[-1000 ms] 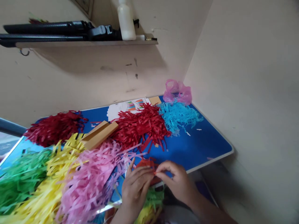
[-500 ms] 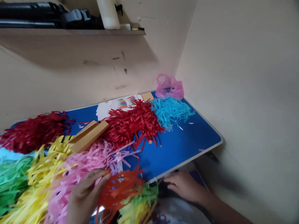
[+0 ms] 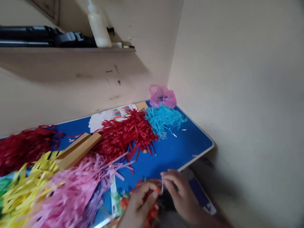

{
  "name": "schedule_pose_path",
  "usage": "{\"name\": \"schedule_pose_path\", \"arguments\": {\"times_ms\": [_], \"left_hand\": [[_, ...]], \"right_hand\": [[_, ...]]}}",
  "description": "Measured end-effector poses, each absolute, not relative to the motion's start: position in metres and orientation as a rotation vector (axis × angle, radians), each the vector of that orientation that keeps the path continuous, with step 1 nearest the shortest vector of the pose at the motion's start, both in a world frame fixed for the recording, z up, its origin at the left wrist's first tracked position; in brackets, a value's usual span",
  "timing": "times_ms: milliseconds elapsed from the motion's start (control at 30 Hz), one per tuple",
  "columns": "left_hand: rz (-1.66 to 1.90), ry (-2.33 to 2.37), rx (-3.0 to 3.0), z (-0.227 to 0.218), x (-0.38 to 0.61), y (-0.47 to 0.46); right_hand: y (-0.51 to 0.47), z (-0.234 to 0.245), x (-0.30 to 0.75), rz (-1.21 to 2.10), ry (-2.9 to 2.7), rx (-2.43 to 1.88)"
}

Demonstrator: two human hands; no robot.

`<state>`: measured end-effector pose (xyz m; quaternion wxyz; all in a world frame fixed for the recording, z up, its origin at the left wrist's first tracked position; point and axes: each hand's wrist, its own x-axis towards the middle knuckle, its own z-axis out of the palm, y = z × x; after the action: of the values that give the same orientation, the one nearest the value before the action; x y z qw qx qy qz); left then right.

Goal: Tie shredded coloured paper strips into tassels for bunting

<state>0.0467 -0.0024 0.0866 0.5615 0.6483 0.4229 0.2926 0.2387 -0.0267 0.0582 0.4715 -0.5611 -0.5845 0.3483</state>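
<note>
Near the table's front edge, my left hand pinches an orange paper tassel, its fringe hanging below the fingers and partly hidden by them. Green strips show beside the orange ones. Just to the right, my right hand has thumb and fingers pinched together on a thin white string, which reaches down toward the tassel's top. The fingertips of both hands are close but apart. Pink paper fringe and yellow paper fringe lie to the left of my hands.
On the blue table lie red fringe, dark red fringe, light blue fringe and a folded tan cardboard piece. A pink plastic bag sits in the corner. Above, a wall shelf holds a bottle.
My left hand has moved right with the orange tassel. My right hand has risen from below the table edge and now pinches a white string beside it. The view has shifted slightly.
</note>
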Motion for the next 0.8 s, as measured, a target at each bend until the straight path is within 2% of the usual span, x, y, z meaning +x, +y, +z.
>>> {"name": "schedule_pose_path", "arguments": {"times_ms": [133,233,333,433,500,567,667,800], "left_hand": [[0.703,0.985,1.447,0.067,0.067,0.002],[0.663,0.947,1.024,0.063,0.068,0.006],[0.738,0.928,0.762,0.066,0.065,0.005],[0.781,0.926,0.818,0.068,0.062,0.003],[0.684,0.906,0.925,0.066,0.062,0.001],[0.591,0.91,1.019,0.059,0.063,0.0],[0.611,0.98,1.092,0.047,0.059,-0.001],[0.604,1.062,1.197,0.035,0.05,-0.002]], "right_hand": [[-0.012,0.065,0.234,1.151,-1.116,-1.31],[-0.006,0.058,0.239,1.335,-0.958,-1.226],[-0.007,0.046,0.245,1.28,-0.849,-1.213],[-0.011,0.039,0.243,1.258,-0.954,-1.273],[-0.01,0.039,0.237,1.453,-0.974,-1.234],[-0.001,0.043,0.234,1.586,-0.763,-1.104],[0.026,0.055,0.251,1.524,-0.384,-0.93],[0.069,0.078,0.307,1.342,-0.264,-0.89]]}}
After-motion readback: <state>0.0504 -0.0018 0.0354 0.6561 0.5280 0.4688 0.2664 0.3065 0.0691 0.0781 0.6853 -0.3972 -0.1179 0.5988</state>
